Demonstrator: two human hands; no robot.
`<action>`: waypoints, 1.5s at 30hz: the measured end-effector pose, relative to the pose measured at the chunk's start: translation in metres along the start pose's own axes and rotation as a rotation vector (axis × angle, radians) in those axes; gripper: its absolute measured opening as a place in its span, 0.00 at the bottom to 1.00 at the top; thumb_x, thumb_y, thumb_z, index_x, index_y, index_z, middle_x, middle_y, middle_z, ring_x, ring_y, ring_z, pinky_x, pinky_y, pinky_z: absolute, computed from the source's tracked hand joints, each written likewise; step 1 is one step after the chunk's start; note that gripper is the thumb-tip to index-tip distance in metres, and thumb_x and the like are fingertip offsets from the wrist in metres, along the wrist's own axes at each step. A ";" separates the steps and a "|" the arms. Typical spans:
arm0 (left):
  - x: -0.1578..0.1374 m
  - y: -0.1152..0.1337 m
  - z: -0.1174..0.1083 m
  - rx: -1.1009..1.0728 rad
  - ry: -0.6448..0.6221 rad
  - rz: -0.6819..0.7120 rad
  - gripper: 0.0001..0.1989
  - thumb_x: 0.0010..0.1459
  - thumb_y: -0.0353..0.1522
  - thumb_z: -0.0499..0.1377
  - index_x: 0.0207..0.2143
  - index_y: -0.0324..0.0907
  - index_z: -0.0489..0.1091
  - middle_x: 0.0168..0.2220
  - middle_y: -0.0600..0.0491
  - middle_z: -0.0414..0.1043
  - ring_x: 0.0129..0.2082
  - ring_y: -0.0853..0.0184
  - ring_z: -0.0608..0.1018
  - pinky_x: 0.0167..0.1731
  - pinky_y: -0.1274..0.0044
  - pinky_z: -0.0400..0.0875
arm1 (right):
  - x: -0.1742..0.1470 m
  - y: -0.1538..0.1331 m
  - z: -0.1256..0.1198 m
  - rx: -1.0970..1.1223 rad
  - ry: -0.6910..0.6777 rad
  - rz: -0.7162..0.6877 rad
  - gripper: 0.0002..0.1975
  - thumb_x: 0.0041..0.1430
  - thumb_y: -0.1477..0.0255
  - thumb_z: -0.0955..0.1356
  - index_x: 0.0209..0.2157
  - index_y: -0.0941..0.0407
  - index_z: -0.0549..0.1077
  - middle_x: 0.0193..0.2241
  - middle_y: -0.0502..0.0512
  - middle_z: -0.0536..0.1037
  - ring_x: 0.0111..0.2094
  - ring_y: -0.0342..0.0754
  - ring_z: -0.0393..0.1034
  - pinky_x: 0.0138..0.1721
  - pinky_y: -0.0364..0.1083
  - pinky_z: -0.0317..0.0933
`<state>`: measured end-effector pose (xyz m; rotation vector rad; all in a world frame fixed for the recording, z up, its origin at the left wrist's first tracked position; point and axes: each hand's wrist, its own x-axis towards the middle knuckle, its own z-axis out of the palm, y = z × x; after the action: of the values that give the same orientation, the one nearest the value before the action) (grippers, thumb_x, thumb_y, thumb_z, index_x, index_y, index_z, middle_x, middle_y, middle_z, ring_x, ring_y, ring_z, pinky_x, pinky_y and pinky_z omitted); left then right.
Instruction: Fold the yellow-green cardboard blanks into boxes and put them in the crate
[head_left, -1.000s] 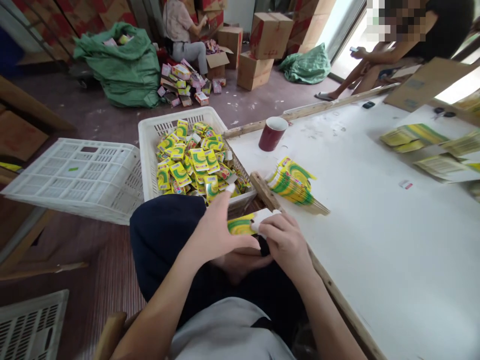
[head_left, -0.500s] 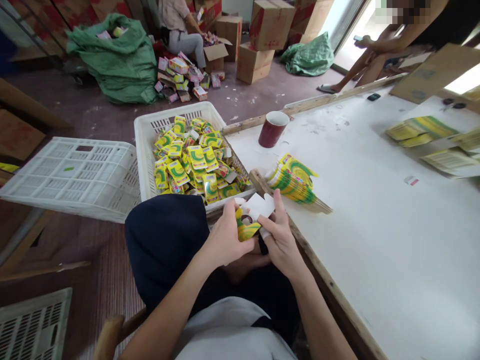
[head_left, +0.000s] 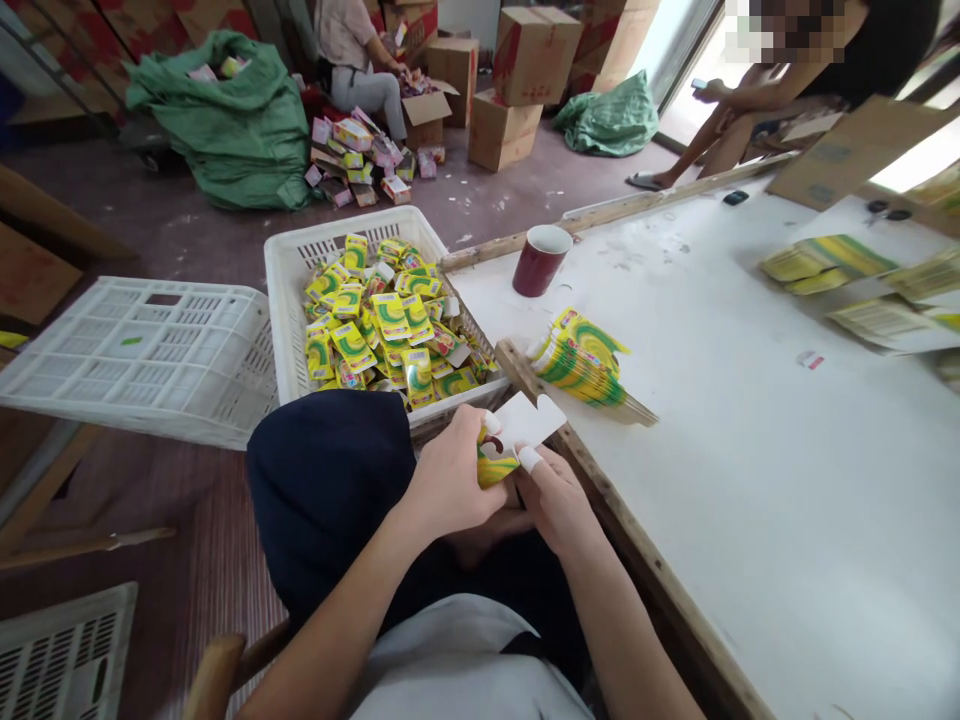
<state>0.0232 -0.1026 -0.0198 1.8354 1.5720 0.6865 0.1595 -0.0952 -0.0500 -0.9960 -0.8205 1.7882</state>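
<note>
A small yellow-and-green card carton (head_left: 496, 471) was held low over the lap, its white inner flap (head_left: 526, 422) up and unclosed, so this one was judged only part done. It was wrapped from the side by the curled left hand (head_left: 454, 475), and its near edge was pinched by the right hand (head_left: 553, 500), a white-covered thumb (head_left: 529, 458) pressed at the flap; the right fingers beneath were hidden, and whether anything lay inside could not be told. And what a heap beyond! The white slatted plastic crate (head_left: 278, 310) was already well filled with small yellow printed cartons (head_left: 390, 316). Apparently left to be handled, on the flat white surface (head_left: 750, 480), was a fanned stack of flat yellow-and-green card blanks (head_left: 581, 372), with more yellowish card sheets (head_left: 832, 258) laid farther off. Between hands and stack, the way was crossed by a rough brown wooden edging (head_left: 519, 370); by the crate, room was narrowed by a dark-blue clothed knee (head_left: 322, 480). A dark-red mug with a white inside (head_left: 536, 275) was set beyond the stack, and, well apart, a bulging green woven sack (head_left: 217, 140) and brown cardboard boxes (head_left: 502, 132) were ranged about a seated co-worker (head_left: 360, 55).
</note>
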 end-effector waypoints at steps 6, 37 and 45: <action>-0.001 0.003 0.003 -0.003 -0.125 0.006 0.24 0.45 0.30 0.60 0.44 0.46 0.54 0.43 0.49 0.69 0.44 0.53 0.76 0.39 0.67 0.70 | 0.000 0.003 -0.004 -0.327 0.054 -0.189 0.26 0.57 0.55 0.69 0.54 0.53 0.73 0.46 0.58 0.81 0.52 0.61 0.72 0.55 0.59 0.65; 0.007 -0.007 -0.014 0.050 -0.171 0.014 0.22 0.40 0.30 0.62 0.42 0.44 0.71 0.41 0.49 0.77 0.40 0.55 0.79 0.40 0.68 0.72 | 0.001 -0.036 -0.047 -1.055 -0.322 -0.565 0.09 0.62 0.67 0.68 0.40 0.53 0.79 0.56 0.65 0.73 0.58 0.59 0.67 0.53 0.57 0.67; 0.008 -0.006 -0.016 0.016 -0.179 0.033 0.21 0.41 0.30 0.62 0.42 0.44 0.72 0.38 0.51 0.78 0.38 0.57 0.79 0.38 0.70 0.71 | -0.001 -0.028 -0.047 -1.072 -0.313 -0.536 0.11 0.64 0.67 0.66 0.45 0.52 0.77 0.60 0.64 0.68 0.59 0.56 0.66 0.55 0.56 0.65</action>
<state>0.0087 -0.0925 -0.0140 1.8823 1.4377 0.5101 0.2116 -0.0802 -0.0477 -0.9709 -2.1288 0.9786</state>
